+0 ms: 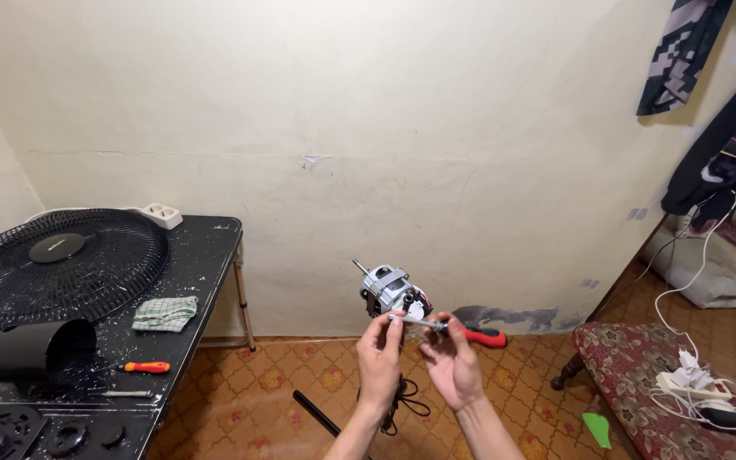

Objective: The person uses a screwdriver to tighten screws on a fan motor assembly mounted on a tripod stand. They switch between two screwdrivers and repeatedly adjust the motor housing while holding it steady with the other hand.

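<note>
My left hand (379, 356) holds up a small silver fan motor (392, 290) with a thin shaft sticking out to the upper left. My right hand (451, 365) grips a screwdriver (462, 331) with a red and black handle, its metal tip laid against the motor's lower side. A black cord (405, 398) hangs down from the motor between my forearms. Both hands are raised in front of the cream wall, above the patterned floor.
A black table (206, 255) at left carries a black fan grille (57, 264), a white power strip (161, 215), a checked cloth (165, 313), a black cylindrical cover (36, 348), a small orange screwdriver (146, 367) and black plastic parts (10, 430). A patterned cushioned bench (641, 375) with white cables stands at right. Clothes hang at the upper right.
</note>
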